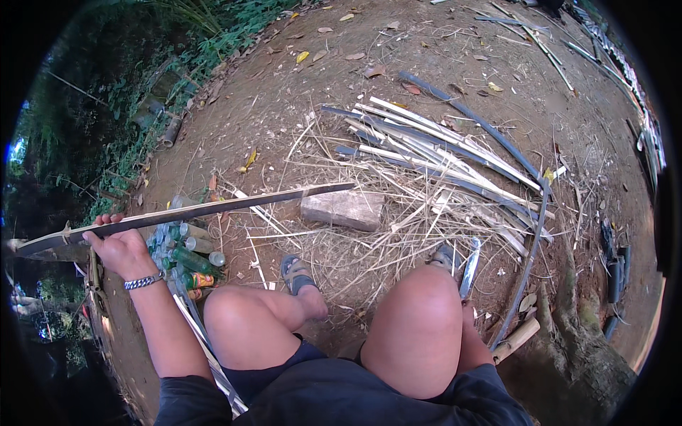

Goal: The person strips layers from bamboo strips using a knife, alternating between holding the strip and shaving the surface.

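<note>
My left hand (pixel 121 250) is closed around a long split bamboo strip (pixel 220 206), dark on one side and pale along its edge. The strip's far end lies over a short wooden block (pixel 344 211) on the ground in front of me. Beside my right knee, a broad-bladed knife (pixel 469 268) points forward. Its handle end is at my right hand (pixel 467 314), which is mostly hidden behind the knee, so the fingers barely show.
A pile of split bamboo strips (pixel 440 153) lies ahead to the right, over scattered shavings (pixel 405 220). Glass and plastic bottles (pixel 192 259) cluster by my left knee. Tree roots (pixel 568 319) rise at the right, near a cut bamboo piece (pixel 516 341). Greenery borders the far left.
</note>
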Motion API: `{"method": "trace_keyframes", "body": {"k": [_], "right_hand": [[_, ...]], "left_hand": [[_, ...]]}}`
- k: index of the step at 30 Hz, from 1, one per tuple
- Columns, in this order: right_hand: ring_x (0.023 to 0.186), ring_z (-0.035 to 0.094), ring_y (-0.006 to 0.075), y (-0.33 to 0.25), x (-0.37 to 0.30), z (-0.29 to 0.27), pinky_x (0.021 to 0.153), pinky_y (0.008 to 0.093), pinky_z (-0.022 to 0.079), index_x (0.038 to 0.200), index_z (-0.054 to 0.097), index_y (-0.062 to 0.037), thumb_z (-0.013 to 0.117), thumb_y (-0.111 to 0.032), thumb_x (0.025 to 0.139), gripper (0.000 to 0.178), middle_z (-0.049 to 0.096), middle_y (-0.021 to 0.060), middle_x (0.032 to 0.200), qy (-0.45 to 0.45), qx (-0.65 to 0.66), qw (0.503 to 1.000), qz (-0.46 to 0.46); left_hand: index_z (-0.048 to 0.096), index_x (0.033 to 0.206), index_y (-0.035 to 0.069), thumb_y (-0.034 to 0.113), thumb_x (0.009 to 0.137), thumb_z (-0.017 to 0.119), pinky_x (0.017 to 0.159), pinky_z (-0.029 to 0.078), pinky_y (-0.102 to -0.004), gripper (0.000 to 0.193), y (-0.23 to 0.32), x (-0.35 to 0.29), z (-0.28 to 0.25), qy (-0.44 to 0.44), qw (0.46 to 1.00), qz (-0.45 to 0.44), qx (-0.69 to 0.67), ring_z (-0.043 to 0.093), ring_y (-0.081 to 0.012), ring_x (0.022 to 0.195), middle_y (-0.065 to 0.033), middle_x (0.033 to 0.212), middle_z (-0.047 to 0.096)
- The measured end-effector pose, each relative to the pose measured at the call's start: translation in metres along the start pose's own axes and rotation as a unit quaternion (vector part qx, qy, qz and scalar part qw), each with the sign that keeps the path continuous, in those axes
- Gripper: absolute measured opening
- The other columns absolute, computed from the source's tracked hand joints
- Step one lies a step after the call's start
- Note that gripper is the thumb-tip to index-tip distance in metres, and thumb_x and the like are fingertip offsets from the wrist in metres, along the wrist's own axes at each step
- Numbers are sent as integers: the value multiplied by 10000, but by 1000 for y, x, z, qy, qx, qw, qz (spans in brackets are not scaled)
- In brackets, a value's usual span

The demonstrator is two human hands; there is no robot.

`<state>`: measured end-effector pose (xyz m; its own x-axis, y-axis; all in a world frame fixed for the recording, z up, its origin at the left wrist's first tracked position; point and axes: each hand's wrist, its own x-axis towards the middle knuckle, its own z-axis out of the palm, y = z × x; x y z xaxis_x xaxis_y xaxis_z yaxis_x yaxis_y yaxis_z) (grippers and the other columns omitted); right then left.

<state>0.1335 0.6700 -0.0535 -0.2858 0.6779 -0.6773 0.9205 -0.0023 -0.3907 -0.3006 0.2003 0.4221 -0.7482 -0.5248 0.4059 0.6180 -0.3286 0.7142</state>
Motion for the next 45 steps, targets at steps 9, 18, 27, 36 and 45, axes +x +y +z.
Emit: {"method": "trace_keyframes", "body": {"k": [9,18,27,36,45], "right_hand": [[1053,578,410,7,4,11,890,486,440,1103,490,-6,566,-376,916,422,591,245,1113,29,-73,997,12],[988,607,431,-1,17,15,872,499,458,1080,486,7,601,-260,852,369,629,255,1026,92,-16,995,31],[991,615,411,-15,-16,-44,873,479,465,1089,512,-6,693,-251,753,453,635,251,1034,144,-10,989,10],[477,477,150,-45,-29,-134,418,299,394,776,476,-91,592,-207,885,197,499,20,604,-131,494,859,26],[504,535,207,9,-103,-224,456,365,425,751,566,-26,636,-162,853,184,552,67,603,-22,128,991,17]], "left_hand": [[492,898,92,578,968,370,680,440,-323,506,-3,-25,19,-131,991,-10,9,468,-178,722,-61,827,488],[527,1076,79,745,871,349,829,482,-440,718,28,-38,50,-85,991,66,76,550,-238,843,-107,951,568],[489,1158,-18,522,999,273,1036,415,-510,603,100,-39,64,-43,982,139,119,526,-331,1138,-212,1187,541],[441,853,71,513,980,397,546,314,-241,462,163,7,-26,-288,949,29,-125,336,-110,596,-1,674,336],[459,835,93,537,898,567,485,277,-210,462,152,-40,-21,-264,945,40,-189,305,-83,567,19,656,334]]}}
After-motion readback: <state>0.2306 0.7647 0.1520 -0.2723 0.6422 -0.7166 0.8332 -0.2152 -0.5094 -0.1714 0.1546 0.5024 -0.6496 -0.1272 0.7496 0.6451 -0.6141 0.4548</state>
